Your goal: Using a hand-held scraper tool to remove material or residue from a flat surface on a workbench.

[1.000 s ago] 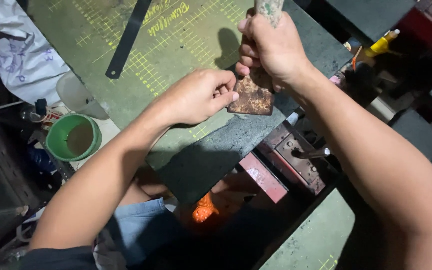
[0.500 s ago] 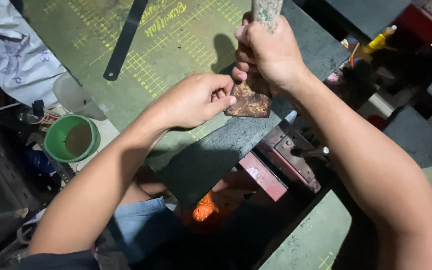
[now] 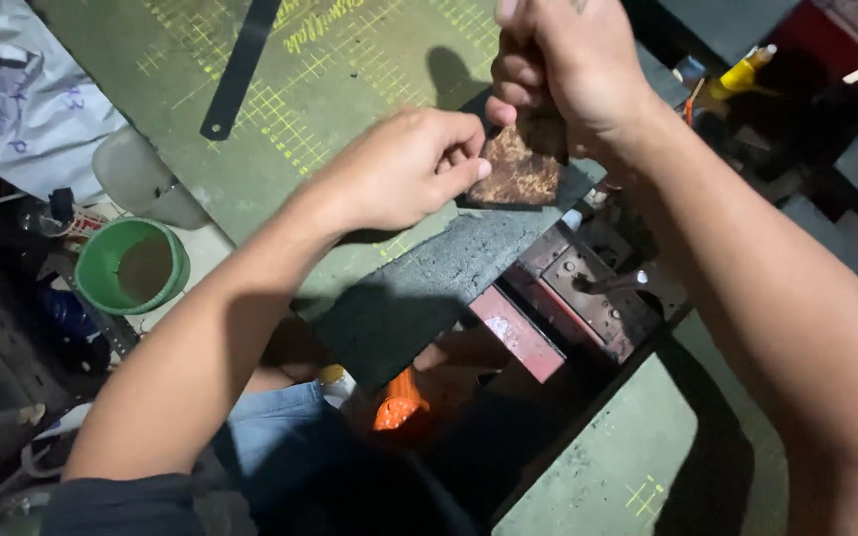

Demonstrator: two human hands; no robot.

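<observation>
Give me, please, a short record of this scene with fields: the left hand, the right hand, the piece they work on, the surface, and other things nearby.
left hand: left hand pinches the left edge of the brown piece
right hand: right hand is closed in a fist around something just above the piece; what it grips is hidden
piece: small flat brown piece, mottled, lying on a dark slab
surface: green cutting mat with a yellow grid
nearby: green cup at left, dark metal strip on the mat, yellow bottle at upper right

right hand [image 3: 568, 74] grasp: contents hidden | top cut off (frame edge)
</observation>
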